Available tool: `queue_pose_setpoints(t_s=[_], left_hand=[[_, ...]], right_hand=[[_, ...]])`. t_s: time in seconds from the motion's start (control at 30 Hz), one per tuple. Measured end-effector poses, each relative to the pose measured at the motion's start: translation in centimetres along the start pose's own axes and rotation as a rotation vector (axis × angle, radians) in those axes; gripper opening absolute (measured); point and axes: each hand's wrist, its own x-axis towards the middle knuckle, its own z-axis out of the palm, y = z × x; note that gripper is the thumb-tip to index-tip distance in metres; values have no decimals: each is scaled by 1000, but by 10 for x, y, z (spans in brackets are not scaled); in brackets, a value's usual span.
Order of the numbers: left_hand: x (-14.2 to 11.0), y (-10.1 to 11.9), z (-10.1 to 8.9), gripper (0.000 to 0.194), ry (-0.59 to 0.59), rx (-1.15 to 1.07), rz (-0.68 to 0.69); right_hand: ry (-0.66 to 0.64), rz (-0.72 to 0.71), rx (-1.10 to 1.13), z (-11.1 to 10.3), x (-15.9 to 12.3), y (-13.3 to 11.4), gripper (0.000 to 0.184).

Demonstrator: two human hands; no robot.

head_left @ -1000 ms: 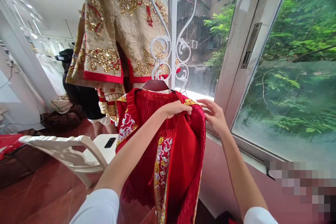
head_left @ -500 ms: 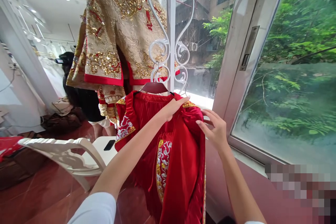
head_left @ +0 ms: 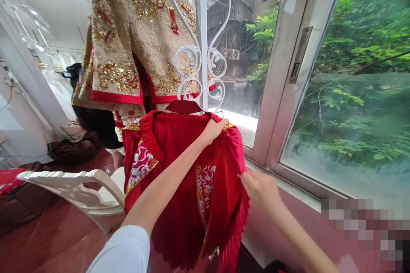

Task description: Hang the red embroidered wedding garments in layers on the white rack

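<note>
A red pleated skirt [head_left: 179,162] with silver and gold embroidered panels hangs from a dark red hanger [head_left: 184,106]. My left hand [head_left: 216,131] reaches across the front and is closed on the skirt's gathered waistband, close to the hanger's right end. Lower down on the right, my right hand [head_left: 261,187] pinches the outer edge of the same skirt, with the fingers closed on the red cloth. The hanger's hook goes up to a white scrolled metal stand [head_left: 204,51]. Part of the waistband is hidden behind my left hand.
Behind the skirt hangs a beige jacket [head_left: 121,64] with gold sequins and red trim. A white chair [head_left: 70,183] stands at left, and a person in black [head_left: 99,126] is beyond it. A sliding window [head_left: 275,94] closes off the right side.
My right hand has moved down along the skirt's right edge and closed on the cloth. The right side of the skirt now spreads outward. My left hand still grips near the hanger.
</note>
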Motion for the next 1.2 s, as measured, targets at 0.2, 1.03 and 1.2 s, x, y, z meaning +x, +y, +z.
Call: queue_pose_setpoints(t_s=[0.2,1.03,1.2], left_hand=[[-4,0,-10,25,-111,104,16],[3,11,-28,35,189,-113,-96],[-12,-6,-26,42,155,17,43]], right_hand=[[100,428,463,45,20,22,45],[101,265,28,-7,47,6,41],[116,180,-111,27,42,-15,43]])
